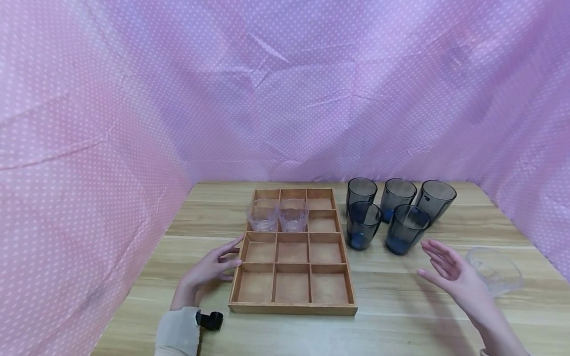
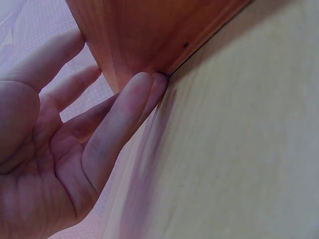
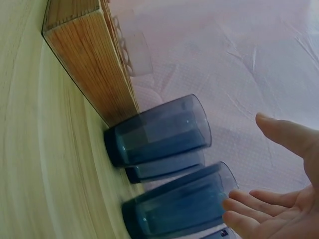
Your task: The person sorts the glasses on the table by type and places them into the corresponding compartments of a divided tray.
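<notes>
My left hand (image 1: 214, 267) touches the left side of a wooden compartment tray (image 1: 291, 310) with its fingertips. In the left wrist view those fingers (image 2: 130, 102) are fairly straight against the tray's wall. Two clear glasses (image 1: 262, 217) (image 1: 293, 217) stand upright in the tray, side by side in the second row from the back. My right hand (image 1: 456, 277) is above the table with fingers spread and nothing in its grasp. Nearest its fingertips is a blue-grey tinted glass (image 1: 406, 232). A third clear glass (image 1: 500, 272) is just right of that hand, partly hidden by it.
Several more tinted glasses (image 1: 362, 227) (image 1: 436, 198) stand upright right of the tray, grouped in two rows. The wooden table (image 1: 383, 326) meets a pink dotted cloth (image 1: 276, 123) at its back and sides.
</notes>
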